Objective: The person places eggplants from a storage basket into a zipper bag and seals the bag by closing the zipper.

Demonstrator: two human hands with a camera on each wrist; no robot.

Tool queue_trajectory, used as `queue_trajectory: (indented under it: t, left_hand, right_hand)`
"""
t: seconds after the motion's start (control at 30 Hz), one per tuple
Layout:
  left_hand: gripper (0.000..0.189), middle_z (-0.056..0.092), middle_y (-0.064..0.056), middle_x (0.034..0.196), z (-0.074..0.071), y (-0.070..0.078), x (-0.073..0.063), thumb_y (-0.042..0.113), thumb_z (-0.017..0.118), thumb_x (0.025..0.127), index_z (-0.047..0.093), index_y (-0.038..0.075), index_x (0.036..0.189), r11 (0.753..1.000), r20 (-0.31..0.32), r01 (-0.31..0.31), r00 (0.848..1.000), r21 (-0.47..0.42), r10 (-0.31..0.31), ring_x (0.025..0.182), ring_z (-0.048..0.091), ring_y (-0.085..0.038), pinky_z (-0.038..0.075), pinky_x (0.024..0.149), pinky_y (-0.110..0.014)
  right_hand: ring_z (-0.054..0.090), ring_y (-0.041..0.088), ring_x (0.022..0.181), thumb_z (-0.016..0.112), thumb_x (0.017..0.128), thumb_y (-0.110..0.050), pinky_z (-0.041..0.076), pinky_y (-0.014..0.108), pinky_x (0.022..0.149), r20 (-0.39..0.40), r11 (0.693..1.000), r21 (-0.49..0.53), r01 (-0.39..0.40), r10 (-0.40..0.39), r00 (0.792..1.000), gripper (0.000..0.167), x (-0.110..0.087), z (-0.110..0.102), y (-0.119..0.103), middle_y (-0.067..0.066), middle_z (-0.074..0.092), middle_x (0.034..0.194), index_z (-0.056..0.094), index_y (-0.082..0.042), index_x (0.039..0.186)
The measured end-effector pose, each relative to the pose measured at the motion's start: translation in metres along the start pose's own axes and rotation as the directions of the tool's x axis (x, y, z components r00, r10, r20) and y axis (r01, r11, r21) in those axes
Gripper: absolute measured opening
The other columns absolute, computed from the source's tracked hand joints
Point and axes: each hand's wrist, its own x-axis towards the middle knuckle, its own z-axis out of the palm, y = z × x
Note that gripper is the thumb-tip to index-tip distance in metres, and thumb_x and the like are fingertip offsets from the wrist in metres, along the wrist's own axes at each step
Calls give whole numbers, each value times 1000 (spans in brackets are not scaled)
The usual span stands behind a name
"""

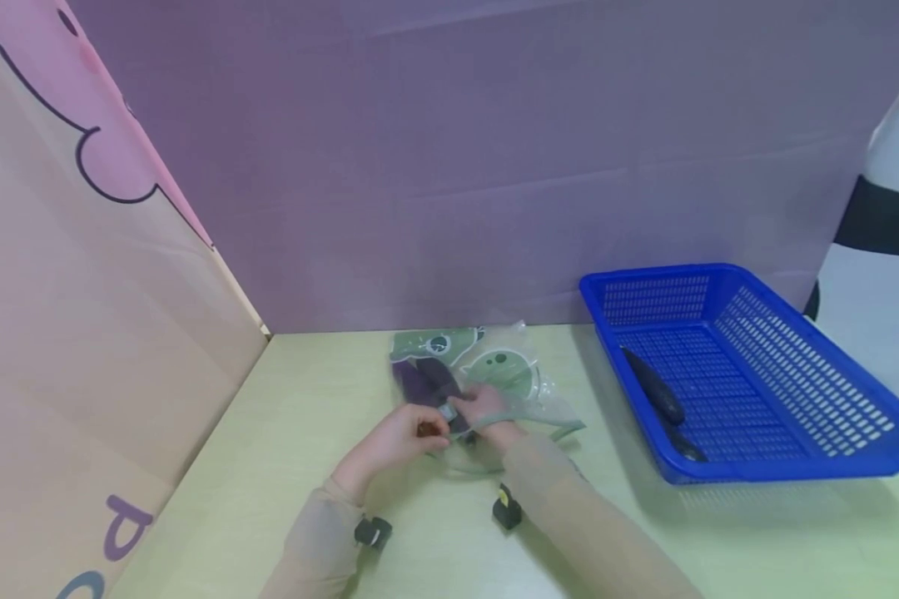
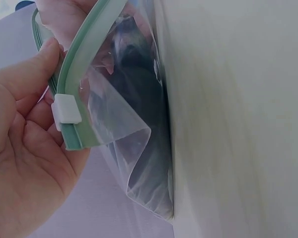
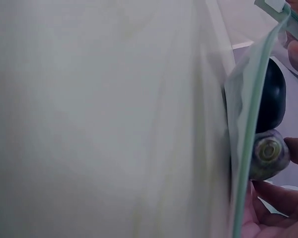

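I found the clear plastic zip bag with green cartoon print [image 1: 500, 373] on the pale table [image 1: 285, 453]. The left hand [image 1: 392, 441] pinched the bag's green rim [image 2: 73, 59] near a white plastic slider [image 2: 68, 109]; its grip was narrow. The right hand [image 1: 489, 409] reached into the bag's mouth, thumb and fingers closed about one end of a dark purple, elongated eggplant [image 3: 269, 166]. A glossy, dark second eggplant [image 3: 273, 96] lay against it, inside the bag. Right of the bag I noted a blue perforated plastic basket [image 1: 794, 469], with two dark, slender eggplants [image 1: 655, 387] along its bag-facing side.
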Motion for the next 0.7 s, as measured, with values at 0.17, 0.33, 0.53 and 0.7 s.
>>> queue_trajectory:
  t: [0.17,0.33,0.53,0.7]
  left_hand:
    - [4,69,-8,86,0,0,0,3,67,84,67,1,87,1000,-1,9,1000,-16,-9,82,64,-12,51,73,-16]
    - [4,68,-7,86,0,0,0,3,66,85,67,2,88,1000,-3,28,1000,-15,-28,80,63,-9,52,71,-17]
    - [4,68,-5,86,0,3,0,4,66,85,67,3,88,999,-10,39,999,-10,-39,79,61,-8,52,71,-18]
    - [5,68,-4,86,0,4,-1,6,67,85,67,3,88,999,-12,39,999,-5,-39,80,61,-9,52,72,-18]
  right_hand:
    - [59,22,73,62,87,-20,52,33,70,32,995,-5,101,-101,994,22,-4,-4,2,12,66,80,64,2,87]
    - [62,30,87,63,82,-11,52,42,83,94,977,43,210,-213,972,24,-11,-13,4,18,67,93,65,6,99]
    - [61,23,79,62,84,-9,53,32,72,193,930,16,368,-364,911,28,-14,-22,18,16,66,95,62,2,110]
    - [63,23,86,64,87,-22,53,37,78,302,937,-76,340,-303,904,24,-25,-35,24,11,68,96,66,-5,104]
